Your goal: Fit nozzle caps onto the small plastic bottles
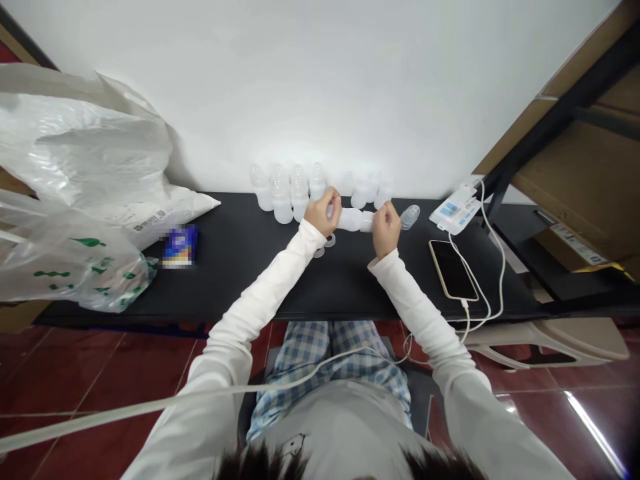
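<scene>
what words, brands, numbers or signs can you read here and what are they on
Nothing legible.
White bag: dark print, too small and blurred.
Blue packet: pixelated.
White device with cables: label too small.
Cardboard box: label too blurred.
Clear bag: green leaf-like marks, no readable words.
Phone: dark screen, no text.

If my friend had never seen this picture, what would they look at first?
Probably the person's left hand and right hand, holding a whitish bottle sideways between them, over the middle of the black table. Next might come the clear-topped bottles grouped near the pale wall, left of and behind the left hand. The big, shiny white bag at the picture's left would probably catch the eye too.
</scene>
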Demonstrator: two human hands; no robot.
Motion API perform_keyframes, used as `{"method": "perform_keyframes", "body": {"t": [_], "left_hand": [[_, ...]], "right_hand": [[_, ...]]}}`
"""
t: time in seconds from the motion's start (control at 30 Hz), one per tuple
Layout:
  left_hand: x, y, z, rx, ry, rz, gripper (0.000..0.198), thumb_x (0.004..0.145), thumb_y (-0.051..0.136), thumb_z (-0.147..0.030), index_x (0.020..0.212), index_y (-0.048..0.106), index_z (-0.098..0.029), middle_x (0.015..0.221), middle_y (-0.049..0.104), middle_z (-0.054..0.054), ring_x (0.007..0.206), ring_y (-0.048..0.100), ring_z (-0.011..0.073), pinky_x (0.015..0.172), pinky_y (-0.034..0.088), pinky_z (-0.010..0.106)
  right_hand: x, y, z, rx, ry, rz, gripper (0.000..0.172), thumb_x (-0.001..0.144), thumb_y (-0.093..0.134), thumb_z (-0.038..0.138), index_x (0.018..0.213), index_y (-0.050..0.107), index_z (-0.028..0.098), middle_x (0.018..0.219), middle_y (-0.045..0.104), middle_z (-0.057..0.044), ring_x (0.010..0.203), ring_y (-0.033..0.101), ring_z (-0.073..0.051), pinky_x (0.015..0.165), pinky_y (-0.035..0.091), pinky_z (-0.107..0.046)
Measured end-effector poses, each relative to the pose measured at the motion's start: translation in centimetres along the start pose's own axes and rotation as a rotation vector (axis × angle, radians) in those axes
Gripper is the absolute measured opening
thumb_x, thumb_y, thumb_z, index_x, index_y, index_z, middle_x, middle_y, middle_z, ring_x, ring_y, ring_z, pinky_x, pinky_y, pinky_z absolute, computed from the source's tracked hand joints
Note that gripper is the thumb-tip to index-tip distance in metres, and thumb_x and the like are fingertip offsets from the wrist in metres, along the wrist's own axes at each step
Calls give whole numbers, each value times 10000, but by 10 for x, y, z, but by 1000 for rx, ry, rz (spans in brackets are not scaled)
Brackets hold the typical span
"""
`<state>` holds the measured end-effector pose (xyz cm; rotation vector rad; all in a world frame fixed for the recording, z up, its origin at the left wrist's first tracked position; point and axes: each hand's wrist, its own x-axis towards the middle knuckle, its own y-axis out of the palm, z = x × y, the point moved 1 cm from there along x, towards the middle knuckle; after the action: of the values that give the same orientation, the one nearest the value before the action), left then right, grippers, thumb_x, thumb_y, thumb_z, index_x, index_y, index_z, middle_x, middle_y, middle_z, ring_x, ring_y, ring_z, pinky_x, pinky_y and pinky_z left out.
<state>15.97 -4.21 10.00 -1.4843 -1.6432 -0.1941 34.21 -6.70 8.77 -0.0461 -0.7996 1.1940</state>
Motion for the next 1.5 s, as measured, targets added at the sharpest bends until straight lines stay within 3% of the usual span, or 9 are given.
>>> {"method": "perform_keyframes", "body": {"t": [0.1,0.27,0.37,0.53,0.73,0.97,1.17,1.33,1.5], "left_hand": [[11,-16,-9,-152,-257,207,274,898,497,-283,650,558,-182,680,592,15,692,593,151,720,478,284],[15,-39,-7,-337,-904,696,328,847,552,-443,676,636,-176,527,561,40,461,542,189,483,417,319],[14,-55,6,-360,-1092,1019,561,842,490,-642,758,719,-137,468,553,95,358,495,209,367,331,310],[15,-88,37,-420,-1187,982,654,854,431,-676,811,718,-90,490,584,143,336,512,230,300,331,307],[-2,-94,57,-639,-1088,632,589,942,338,-534,1053,663,-56,557,644,136,406,587,232,347,434,294],[-19,-72,51,-785,-1013,506,745,883,365,-745,1163,631,-108,713,688,116,571,658,221,493,523,303],[-30,-55,28,-408,-570,362,684,626,858,-481,1162,544,-195,1037,666,69,925,664,236,856,564,429],[-27,-30,-14,139,62,257,438,841,678,-252,1266,577,-229,1251,601,123,1220,566,288,1062,455,472],[-27,-20,-36,123,146,285,462,874,639,-440,1278,611,-218,1208,637,135,1142,623,273,1026,492,417]], "right_hand": [[-8,-6,6,-180,-148,-39,425,932,430,605,827,586,224,728,632,-75,708,646,-223,664,514,-352],[-10,-13,9,-277,-569,365,414,820,629,653,895,653,246,949,727,-90,827,704,-231,743,585,-371],[-12,-23,12,-299,-775,536,261,918,574,528,863,673,292,1009,735,-52,965,700,-212,830,594,-378],[0,-74,7,-350,-769,406,207,971,517,432,896,691,351,1018,713,-8,1101,655,-205,937,570,-413],[51,-130,-46,-393,-404,44,349,907,580,550,1112,656,278,986,604,-85,822,624,-232,780,555,-451],[60,-98,-103,-707,-115,304,481,931,505,550,1180,659,169,970,595,-145,930,584,-298,863,475,-479],[44,-79,-39,-592,-209,35,526,985,352,570,1299,574,211,1262,569,-173,1178,523,-326,985,418,-514],[25,-29,25,-310,-333,221,606,1013,209,594,1020,692,228,929,711,-79,945,657,-233,888,496,-381],[19,-7,16,-313,-173,111,706,1010,171,603,836,745,231,607,632,-65,723,666,-251,760,516,-410]]}}
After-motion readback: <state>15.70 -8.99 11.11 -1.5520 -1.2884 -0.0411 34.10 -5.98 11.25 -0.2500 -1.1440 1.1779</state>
